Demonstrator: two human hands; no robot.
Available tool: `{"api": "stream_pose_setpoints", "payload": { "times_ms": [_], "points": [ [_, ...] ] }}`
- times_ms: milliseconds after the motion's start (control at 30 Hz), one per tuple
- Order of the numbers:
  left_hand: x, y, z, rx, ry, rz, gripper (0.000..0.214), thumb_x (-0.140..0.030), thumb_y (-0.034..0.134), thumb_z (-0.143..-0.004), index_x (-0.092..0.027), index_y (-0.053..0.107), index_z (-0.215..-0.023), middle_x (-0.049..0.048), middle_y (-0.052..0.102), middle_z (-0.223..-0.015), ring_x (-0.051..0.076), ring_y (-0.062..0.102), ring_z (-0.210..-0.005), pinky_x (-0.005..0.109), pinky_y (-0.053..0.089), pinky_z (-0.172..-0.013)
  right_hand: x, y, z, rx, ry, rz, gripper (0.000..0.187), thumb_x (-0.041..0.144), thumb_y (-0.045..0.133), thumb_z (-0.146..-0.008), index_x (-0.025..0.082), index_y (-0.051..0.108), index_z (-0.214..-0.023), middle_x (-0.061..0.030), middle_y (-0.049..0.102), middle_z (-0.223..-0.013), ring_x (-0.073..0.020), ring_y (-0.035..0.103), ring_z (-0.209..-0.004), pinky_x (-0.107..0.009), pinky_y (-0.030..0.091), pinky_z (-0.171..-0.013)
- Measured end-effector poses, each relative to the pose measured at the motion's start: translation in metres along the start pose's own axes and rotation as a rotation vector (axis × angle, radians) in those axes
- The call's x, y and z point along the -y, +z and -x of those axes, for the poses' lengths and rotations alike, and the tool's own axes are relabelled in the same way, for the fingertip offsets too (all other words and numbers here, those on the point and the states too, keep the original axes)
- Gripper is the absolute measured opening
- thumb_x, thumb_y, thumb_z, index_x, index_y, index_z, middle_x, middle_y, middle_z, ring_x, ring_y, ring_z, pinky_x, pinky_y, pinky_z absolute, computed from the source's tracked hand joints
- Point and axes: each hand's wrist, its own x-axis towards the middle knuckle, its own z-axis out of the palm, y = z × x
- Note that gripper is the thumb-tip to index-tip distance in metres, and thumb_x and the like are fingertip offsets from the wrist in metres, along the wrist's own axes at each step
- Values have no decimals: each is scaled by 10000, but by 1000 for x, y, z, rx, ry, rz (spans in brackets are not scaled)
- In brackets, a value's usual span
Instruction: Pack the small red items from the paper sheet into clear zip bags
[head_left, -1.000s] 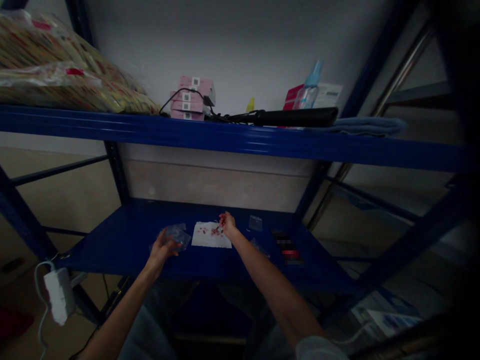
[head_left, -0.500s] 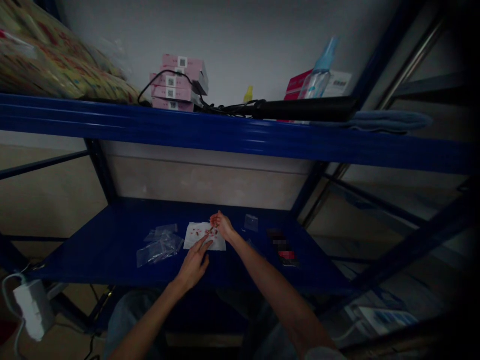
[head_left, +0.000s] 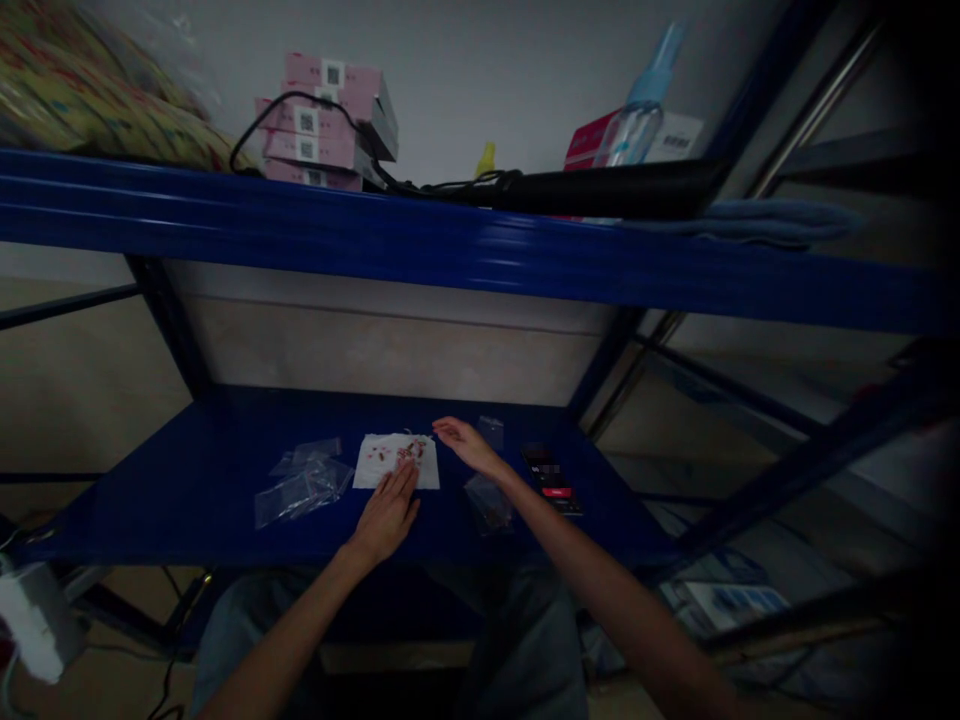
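A white sheet (head_left: pixel 379 472) with several small red pieces on it lies on the lower blue shelf (head_left: pixel 217 490). My left hand (head_left: pixel 388 511) lies flat, fingers stretched out, with its fingertips on the sheet's near right part. My right hand (head_left: pixel 466 442) hovers just right of the sheet, fingers extended and loosely together; nothing shows in it. Clear plastic bags (head_left: pixel 300 484) lie left of the sheet. Another small clear bag (head_left: pixel 489 503) lies under my right forearm, and one more bag (head_left: pixel 491 430) sits behind the right hand.
A dark phone-like device (head_left: pixel 553 478) lies right of my right hand. The upper blue shelf (head_left: pixel 420 250) carries pink boxes (head_left: pixel 322 120), a black cable, a long black device (head_left: pixel 600 188), a spray bottle (head_left: pixel 637 110) and patterned bags (head_left: pixel 82 105). A white adapter (head_left: pixel 30 620) hangs at lower left.
My left hand left the plastic bags and moved right onto the white sheet. My right hand drew away from the red pieces to the sheet's right and opened its pinch.
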Motion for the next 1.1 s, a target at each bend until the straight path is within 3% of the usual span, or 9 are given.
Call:
{"api": "stream_pose_setpoints", "payload": {
  "times_ms": [167,300,500,667,733,833,967,1033,1100],
  "points": [
    [-19,-5,16,8,48,26,543,-309,338,-971,-170,252,-1490,129,290,-1542,235,233,-1434,468,210,-1169,-12,-49,76,-146,35,523,208,200,714,-714,218,706,-921,-36,667,-865,-197,609,-820,-336,448,-826],
    [-50,-8,31,-31,85,91,526,-264,333,-973,-211,254,-1490,95,288,-1549,218,223,-1438,458,218,-1175,-28,-54,120,-166,136,824,300,277,747,-708,214,714,-1000,-77,653,-943,-223,601,-897,-306,434,-801],
    [-92,-21,64,-13,102,211,521,-230,341,-962,-262,278,-1478,64,319,-1534,222,242,-1430,483,248,-1162,-42,-40,129,-269,137,886,197,272,601,-852,231,750,-973,-77,642,-885,-193,581,-781,-281,411,-708],
    [-109,-45,105,-86,-2,376,405,-277,364,-961,-253,478,-1349,82,508,-1370,223,434,-1298,420,343,-1097,-15,-34,138,-439,-40,890,278,295,487,-924,217,742,-1003,-98,628,-946,-231,523,-901,-342,395,-835],
    [-111,-48,120,-125,-85,501,316,-321,364,-963,-224,609,-1137,91,624,-1143,218,562,-1099,385,429,-985,4,-24,146,-493,-165,903,309,286,446,-942,225,712,-1088,-107,608,-1031,-253,485,-986,-392,366,-899],
    [-113,-42,141,-143,-215,763,332,-422,404,-940,-189,609,-824,56,635,-813,183,600,-802,307,488,-756,31,11,171,-459,-320,850,313,270,441,-950,261,680,-1152,-100,583,-1091,-263,454,-1045,-426,353,-915],
    [-114,-31,174,-161,-397,1160,386,-519,442,-893,-167,558,-786,24,601,-689,134,578,-579,219,424,-502,53,83,236,-169,-456,743,288,249,467,-950,299,681,-1135,-79,596,-1080,-253,469,-1048,-413,367,-898],
    [-116,-29,191,-188,-460,1235,400,-535,439,-887,-163,552,-795,11,589,-650,114,549,-498,197,374,-433,58,114,275,-43,-481,734,283,236,492,-938,299,674,-1146,-87,599,-1089,-262,466,-1063,-417,363,-902],
    [-118,-29,205,-182,-465,1221,390,-527,473,-872,-159,557,-777,-2,572,-611,102,524,-459,183,341,-397,59,135,308,-4,-471,756,288,218,517,-922,296,668,-1155,-100,602,-1087,-274,459,-1070,-425,360,-904]
  ]
}}
